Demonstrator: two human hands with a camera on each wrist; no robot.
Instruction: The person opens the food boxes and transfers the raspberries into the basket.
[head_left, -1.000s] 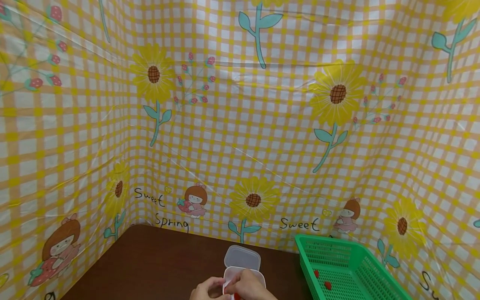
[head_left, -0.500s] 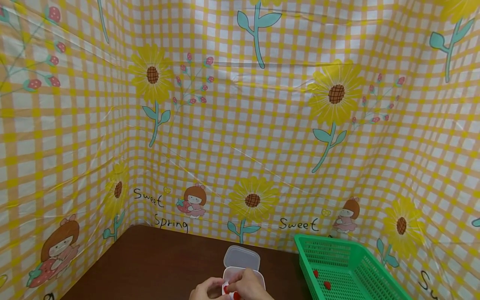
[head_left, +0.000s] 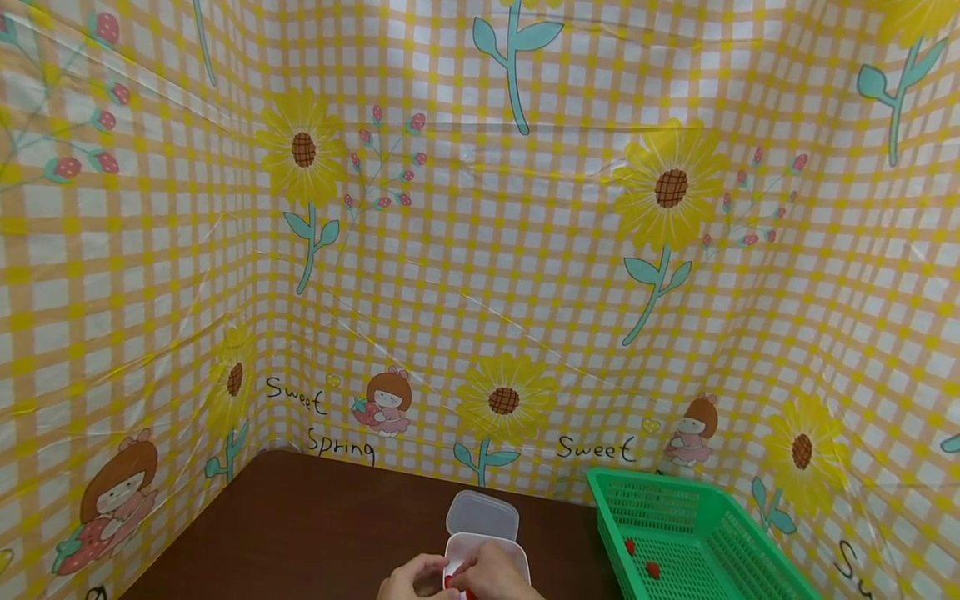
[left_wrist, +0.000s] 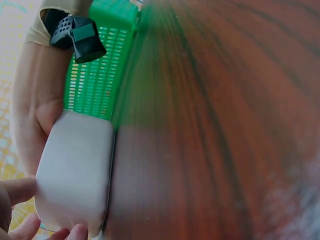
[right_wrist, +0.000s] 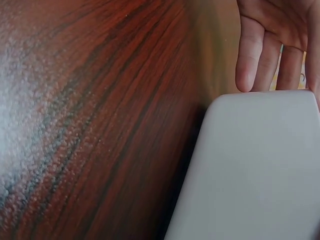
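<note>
A white plastic box (head_left: 510, 546) stands low in the head view, its rim partly behind my hands. My left hand (head_left: 411, 578) holds its left side; in the right wrist view several fingers (right_wrist: 250, 55) lie against the outer wall. Inside the box is my right hand (head_left: 495, 573), its curled fingertips at a small red strawberry (head_left: 448, 581) near the left wall. More red shows under that hand, mostly hidden. From the left wrist, only the box's outer side (left_wrist: 75, 165) shows, with my right forearm (left_wrist: 37, 95) behind it.
A translucent lid (head_left: 483, 515) lies just behind the box on the dark brown table (head_left: 322, 525). To the right stands a green slotted basket (head_left: 705, 517) with two red strawberries (head_left: 653, 571) in it. A checked, flower-printed cloth (head_left: 450, 275) encloses the back and sides.
My right hand shifts slightly inside the box, and the strawberry at its fingertips shows more, then less. My left hand stays on the box. The whole view drifts slightly left.
</note>
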